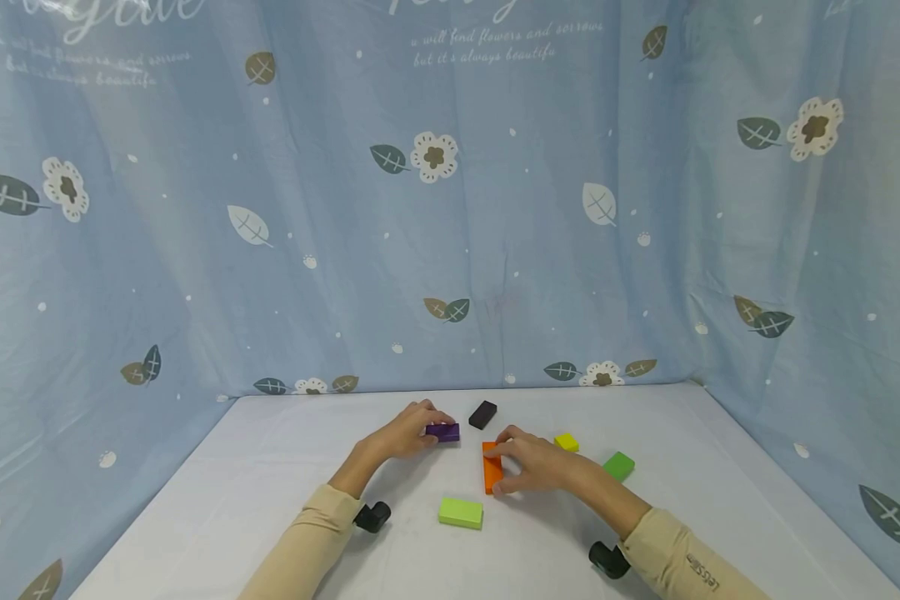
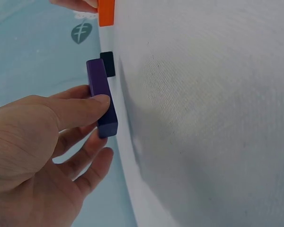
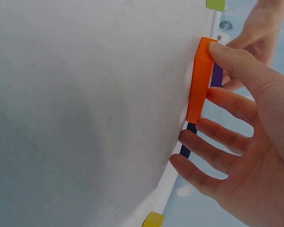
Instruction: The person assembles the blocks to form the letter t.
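Note:
On the left of the white table, my left hand (image 1: 412, 432) holds a purple block (image 1: 443, 432). In the left wrist view its thumb lies across the face of the purple block (image 2: 99, 92), with fingers behind it. My right hand (image 1: 536, 461) grips an orange block (image 1: 492, 468) in the middle. The right wrist view shows the thumb at one end of the orange block (image 3: 199, 87) and the index finger against its side; the other fingers are spread. Just beyond both hands lies a black block (image 1: 483, 415). A light green block (image 1: 461, 513) sits nearer the front.
A yellow block (image 1: 566, 442) is behind my right hand, and a green block (image 1: 618, 467) lies partly hidden by the right forearm. Black wrist devices (image 1: 372, 517) hang below both sleeves. A blue patterned curtain (image 1: 450, 233) surrounds the back and sides of the white table (image 1: 270, 467).

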The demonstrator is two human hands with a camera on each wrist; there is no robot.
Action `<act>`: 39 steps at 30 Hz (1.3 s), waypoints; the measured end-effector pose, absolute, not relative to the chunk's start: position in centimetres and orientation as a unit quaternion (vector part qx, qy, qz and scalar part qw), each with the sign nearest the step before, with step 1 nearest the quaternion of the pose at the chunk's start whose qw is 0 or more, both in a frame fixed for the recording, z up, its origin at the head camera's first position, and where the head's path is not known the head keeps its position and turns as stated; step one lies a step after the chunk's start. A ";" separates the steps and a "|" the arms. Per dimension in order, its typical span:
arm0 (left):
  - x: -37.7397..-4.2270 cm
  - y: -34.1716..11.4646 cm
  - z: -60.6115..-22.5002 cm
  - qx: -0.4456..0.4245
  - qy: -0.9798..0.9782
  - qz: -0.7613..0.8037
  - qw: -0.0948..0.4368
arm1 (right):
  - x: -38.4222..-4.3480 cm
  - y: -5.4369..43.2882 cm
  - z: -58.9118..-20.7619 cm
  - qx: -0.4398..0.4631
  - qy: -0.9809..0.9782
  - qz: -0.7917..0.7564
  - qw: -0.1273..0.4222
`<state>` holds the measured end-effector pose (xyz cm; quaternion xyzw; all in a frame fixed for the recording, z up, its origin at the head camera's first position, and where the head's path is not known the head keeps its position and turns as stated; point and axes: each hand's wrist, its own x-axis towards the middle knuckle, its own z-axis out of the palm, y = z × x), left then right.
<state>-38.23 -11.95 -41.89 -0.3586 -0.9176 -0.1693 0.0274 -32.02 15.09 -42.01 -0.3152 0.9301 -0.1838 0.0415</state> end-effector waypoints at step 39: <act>-38.2 -9.9 -41.5 -0.368 -0.915 -0.164 0.008 | -31.9 15.3 -42.2 -0.316 0.929 -0.191 0.037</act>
